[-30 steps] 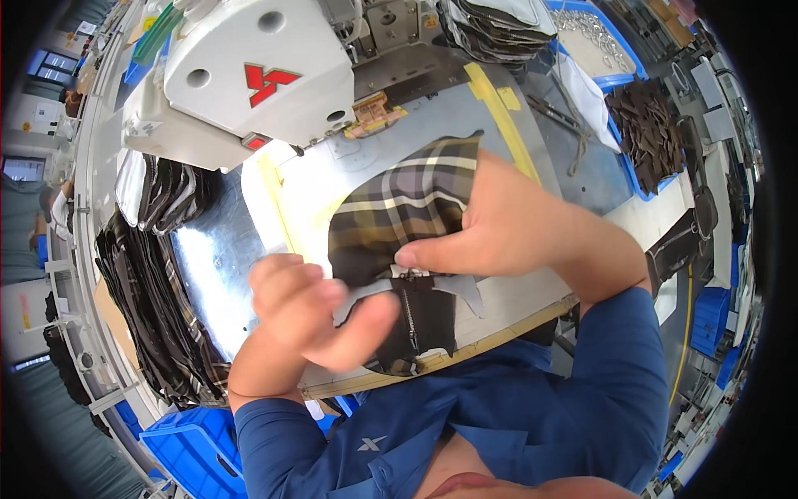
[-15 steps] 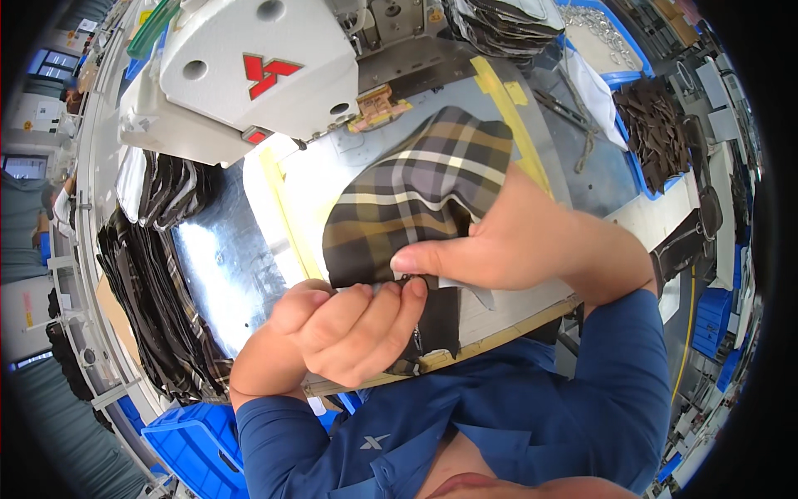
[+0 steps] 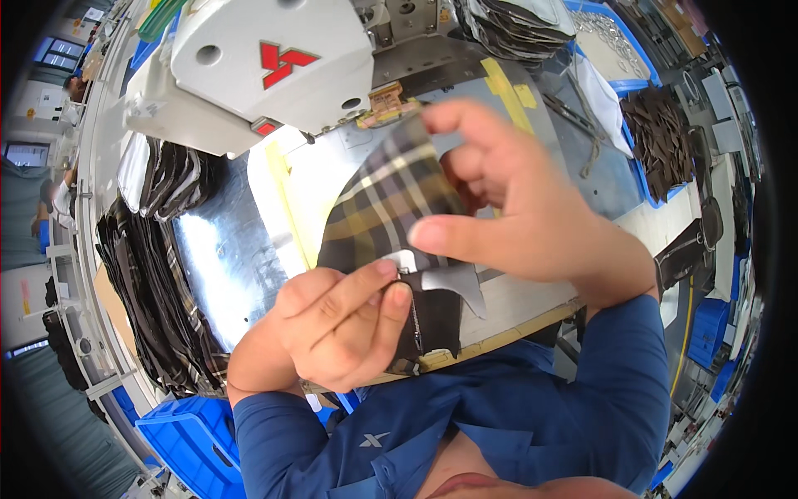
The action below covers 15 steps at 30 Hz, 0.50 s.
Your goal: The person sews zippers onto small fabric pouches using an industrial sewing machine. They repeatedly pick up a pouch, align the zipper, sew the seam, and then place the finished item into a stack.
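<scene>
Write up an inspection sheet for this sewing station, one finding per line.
Surface: metal worktop, partly covered by a pale sheet with yellow tape.
Work pieces: plaid cloth between the hands; dark piece with a zipper below it.
Clutter: cloth stack on the left; dark hand tool on the right.
Left hand: fingertips at the zipper's upper end; grip unclear.
Right hand: thumb and forefinger spread, at the plaid cloth; slightly blurred.
Cables: thin cord beside the tool; power cable: nothing seen.
Surroundings: white machine ahead, brown strips at right, blue bin lower left.
</scene>
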Tool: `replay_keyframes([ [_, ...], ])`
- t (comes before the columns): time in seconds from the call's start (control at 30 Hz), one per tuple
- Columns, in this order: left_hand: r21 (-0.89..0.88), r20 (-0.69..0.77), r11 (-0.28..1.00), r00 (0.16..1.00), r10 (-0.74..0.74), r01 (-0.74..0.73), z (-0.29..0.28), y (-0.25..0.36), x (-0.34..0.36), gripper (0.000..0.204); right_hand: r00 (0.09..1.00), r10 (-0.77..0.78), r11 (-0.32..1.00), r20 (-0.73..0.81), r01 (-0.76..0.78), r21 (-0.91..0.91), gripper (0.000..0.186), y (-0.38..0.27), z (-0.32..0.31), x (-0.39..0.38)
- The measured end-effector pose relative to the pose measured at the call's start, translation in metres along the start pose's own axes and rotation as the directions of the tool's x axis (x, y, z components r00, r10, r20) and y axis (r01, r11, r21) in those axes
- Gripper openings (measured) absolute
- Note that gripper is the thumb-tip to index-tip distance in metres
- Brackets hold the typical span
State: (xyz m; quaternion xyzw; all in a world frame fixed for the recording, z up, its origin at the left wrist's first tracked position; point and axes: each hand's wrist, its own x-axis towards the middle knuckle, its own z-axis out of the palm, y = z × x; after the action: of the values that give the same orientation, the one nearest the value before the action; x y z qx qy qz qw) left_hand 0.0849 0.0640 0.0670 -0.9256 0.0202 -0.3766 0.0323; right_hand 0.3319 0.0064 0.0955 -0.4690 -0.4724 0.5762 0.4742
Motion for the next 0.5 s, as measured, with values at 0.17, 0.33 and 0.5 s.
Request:
replay_keyframes([
  [0.17,-0.028,-0.11,0.999,0.993,-0.046,0.043,0.002,-0.006,0.006,0.02,0.965,-0.243,0.901,0.097,0.262,-0.346,0.058,-0.005,-0.01,-0.009],
  [0.33,-0.118,-0.094,0.993,0.995,-0.028,0.017,0.0,-0.006,0.002,0.023,0.822,-0.526,0.469,0.22,0.496,-0.73,0.031,0.0,-0.006,-0.01],
  [0.5,-0.216,-0.013,0.975,0.999,-0.051,0.047,-0.012,-0.004,0.01,0.022,0.624,-0.707,0.122,0.333,0.571,-0.812,0.029,0.001,-0.001,-0.008],
])
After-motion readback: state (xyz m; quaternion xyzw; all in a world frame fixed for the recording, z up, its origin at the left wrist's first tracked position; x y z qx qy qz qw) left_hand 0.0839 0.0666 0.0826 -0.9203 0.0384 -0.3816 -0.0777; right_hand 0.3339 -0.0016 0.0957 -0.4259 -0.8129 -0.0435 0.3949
